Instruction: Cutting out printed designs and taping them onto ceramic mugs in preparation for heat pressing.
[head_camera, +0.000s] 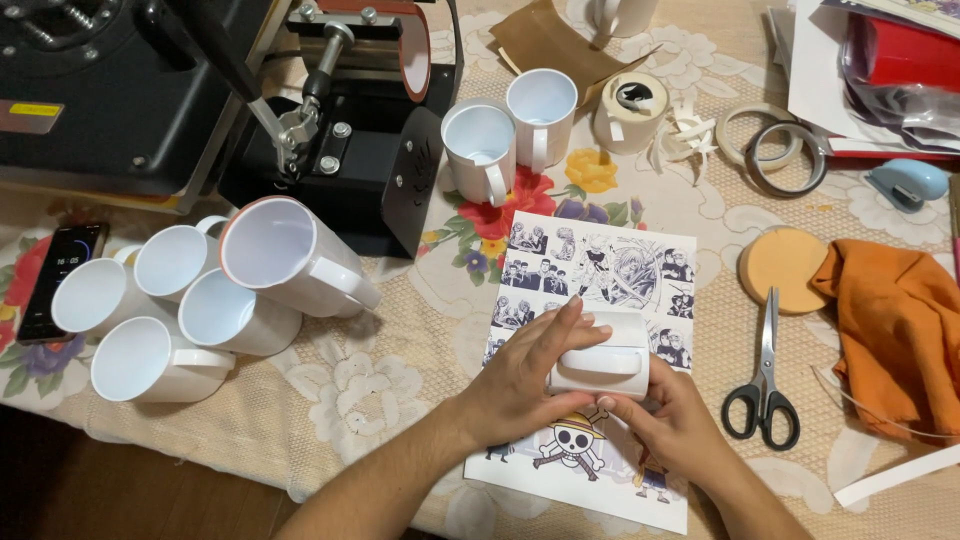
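A white mug (607, 355) lies on its side, handle up, on a printed sheet of black-and-white comic panels (590, 265) with a skull drawing near its front edge. My left hand (525, 375) grips the mug's left side, fingers over its top. My right hand (670, 420) holds the mug's lower right end, thumb pressed against it. Both hands rest over the sheet.
Several white mugs (180, 310) lie stacked at the left beside a phone (55, 275). A black mug press (350, 120) stands behind. Two upright mugs (510, 135), tape rolls (770, 150), scissors (765, 385), an orange cloth (895, 330) and a blue stapler (905, 183) surround the sheet.
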